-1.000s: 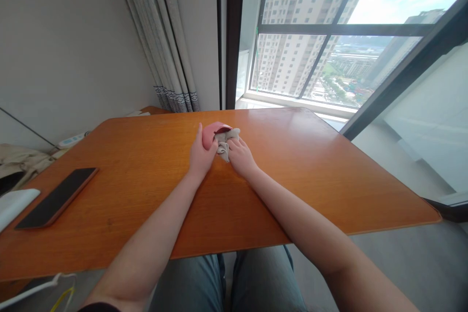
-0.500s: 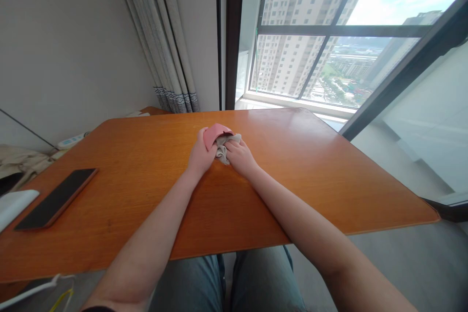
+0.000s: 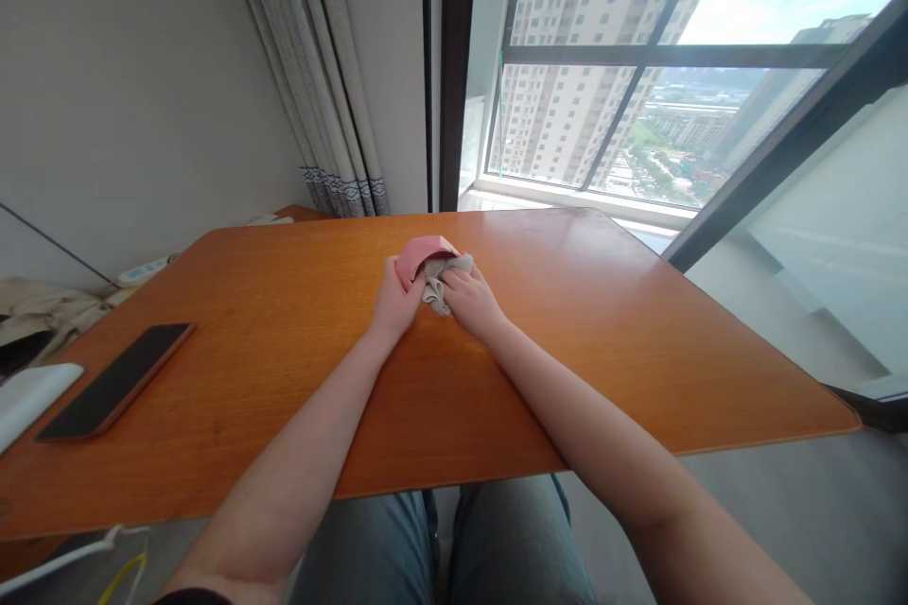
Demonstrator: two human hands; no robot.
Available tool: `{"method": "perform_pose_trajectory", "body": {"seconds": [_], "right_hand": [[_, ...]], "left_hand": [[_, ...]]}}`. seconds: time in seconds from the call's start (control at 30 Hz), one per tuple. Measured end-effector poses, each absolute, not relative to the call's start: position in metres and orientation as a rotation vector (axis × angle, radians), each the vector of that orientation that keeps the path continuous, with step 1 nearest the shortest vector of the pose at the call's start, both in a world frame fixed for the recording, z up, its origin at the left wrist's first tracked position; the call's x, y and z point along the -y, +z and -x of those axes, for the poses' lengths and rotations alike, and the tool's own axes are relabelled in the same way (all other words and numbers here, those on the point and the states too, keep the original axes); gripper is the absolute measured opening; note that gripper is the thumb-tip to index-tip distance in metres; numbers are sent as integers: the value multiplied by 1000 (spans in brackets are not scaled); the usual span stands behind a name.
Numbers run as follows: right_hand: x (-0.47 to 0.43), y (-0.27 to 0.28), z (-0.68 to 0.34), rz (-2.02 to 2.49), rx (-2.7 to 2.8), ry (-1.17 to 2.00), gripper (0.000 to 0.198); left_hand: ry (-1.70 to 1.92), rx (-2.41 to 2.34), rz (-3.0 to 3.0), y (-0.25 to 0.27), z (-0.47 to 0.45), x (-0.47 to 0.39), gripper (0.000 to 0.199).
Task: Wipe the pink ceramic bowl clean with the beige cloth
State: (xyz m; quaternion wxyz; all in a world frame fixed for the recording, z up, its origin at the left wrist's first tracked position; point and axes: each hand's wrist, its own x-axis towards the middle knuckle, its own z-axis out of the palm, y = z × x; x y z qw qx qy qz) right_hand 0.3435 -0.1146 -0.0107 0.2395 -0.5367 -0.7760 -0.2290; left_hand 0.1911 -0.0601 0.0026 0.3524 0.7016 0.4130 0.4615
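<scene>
My left hand (image 3: 397,300) is closed around the left side of a pink bowl (image 3: 424,252), which is tipped so that its opening faces me and to the right. A crumpled light grey cloth (image 3: 438,293) is tucked partly into the bowl's opening, with a loose end hanging below the rim. My right hand (image 3: 473,301) grips the cloth from the right, its fingertips bunched in the folds at the opening. Both hands are over the far middle of the wooden table (image 3: 284,378). The bowl's inside is mostly hidden by cloth and fingers.
A dark flat phone-like slab (image 3: 117,383) lies on the table's left side, beside a white object (image 3: 35,397) cut off by the frame. A power strip (image 3: 146,270) and beige fabric (image 3: 46,307) lie past the left edge. Windows rise behind the table.
The bowl has tilted slightly, its rim turning a little more to the right. Both hands keep their hold; the whole view has shifted slightly.
</scene>
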Motion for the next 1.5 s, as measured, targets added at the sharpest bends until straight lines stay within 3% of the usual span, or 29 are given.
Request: {"method": "perform_pose_trajectory", "body": {"seconds": [0.2,0.33,0.57,0.67,0.8,1.1,1.37,1.5], "right_hand": [[114,-15,-345,1504,2129,-620,23],[115,-15,-346,1483,2128,-631,21],[114,-10,-350,1483,2146,-641,24],[115,-9,-349,1507,2157,-574,23],[119,-9,-348,1528,2142,-538,19],[119,-2,-350,1469,2215,-540,21],[119,-5,-350,1522,2244,-509,19],[119,-7,-347,1552,2187,-466,18]], "left_hand": [[1292,-882,-1681,-12,-203,65,69],[1298,-874,-1447,-22,-217,71,53],[1137,-1015,-1809,0,-193,57,38],[1126,-1000,-1863,1,-191,57,47],[1246,-872,-1545,-13,-208,67,78],[1222,-959,-1604,-7,-200,57,53],[1151,-1007,-1768,1,-194,62,96],[1226,-950,-1644,-3,-204,71,90]]}}
